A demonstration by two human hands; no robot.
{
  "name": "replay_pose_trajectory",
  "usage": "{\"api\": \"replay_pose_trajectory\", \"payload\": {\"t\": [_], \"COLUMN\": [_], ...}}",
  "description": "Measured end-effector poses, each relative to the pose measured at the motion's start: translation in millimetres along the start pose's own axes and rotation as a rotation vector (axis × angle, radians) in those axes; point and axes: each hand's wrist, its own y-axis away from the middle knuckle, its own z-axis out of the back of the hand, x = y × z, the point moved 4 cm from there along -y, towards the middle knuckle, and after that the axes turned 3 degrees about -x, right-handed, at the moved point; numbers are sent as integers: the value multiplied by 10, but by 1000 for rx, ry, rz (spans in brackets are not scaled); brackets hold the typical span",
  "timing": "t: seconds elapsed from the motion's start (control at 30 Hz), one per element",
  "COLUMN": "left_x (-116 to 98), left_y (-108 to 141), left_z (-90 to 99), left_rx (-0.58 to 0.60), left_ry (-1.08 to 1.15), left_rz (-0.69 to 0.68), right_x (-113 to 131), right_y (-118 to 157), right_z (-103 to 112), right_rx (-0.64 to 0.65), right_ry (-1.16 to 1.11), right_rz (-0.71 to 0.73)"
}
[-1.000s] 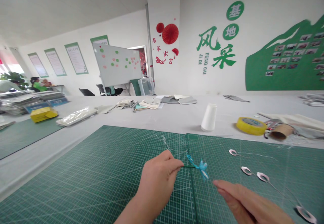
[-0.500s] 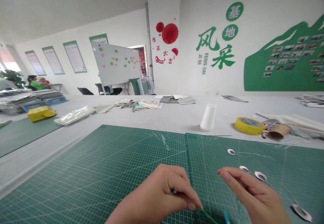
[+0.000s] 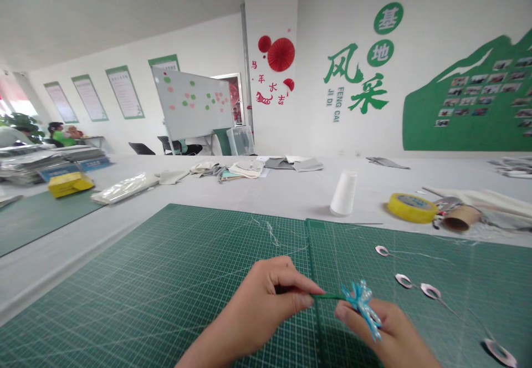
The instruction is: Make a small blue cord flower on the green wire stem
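Green stem (image 3: 328, 296) pinched by the left hand's (image 3: 260, 304) closed fingertips, right hand (image 3: 401, 332) curled by the blue flower (image 3: 359, 302), grip hidden, and the next move looks to call for gentleness.

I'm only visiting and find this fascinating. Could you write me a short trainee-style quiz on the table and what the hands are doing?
1. Multiple choice: what do the fingers of the left hand pinch?
A) the yellow box
B) the green stem of the blue ornament
C) the cardboard tube

2. True or false: the yellow tape roll is to the right of the white cone.

3. Fill in the number: ____ pale rings lie on the right-hand green mat.

Key: 1. B; 2. true; 3. four
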Motion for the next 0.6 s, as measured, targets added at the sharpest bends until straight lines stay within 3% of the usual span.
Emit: {"api": "replay_pose_trajectory", "payload": {"t": [0.07,0.17,0.23,0.3,0.4,0.6], "left_x": [70,152,170,171,165,165], "left_y": [-19,-38,-43,-44,-43,-45], "left_z": [-6,-28,-38,-51,-77,-115], "left_rx": [-15,-19,-31,-42,-49,-62], "left_ry": [50,151,178,201,243,263], "left_rz": [54,145,169,188,234,269], "right_x": [-43,-32,12,72,150,230], "right_y": [-4,13,42,71,105,142], "right_z": [0,78,120,130,73,-194], "right_rx": [-1,-152,-217,-200,-81,118], "right_ry": [155,350,398,338,41,-925], "right_rz": [81,271,349,354,211,-262]}}
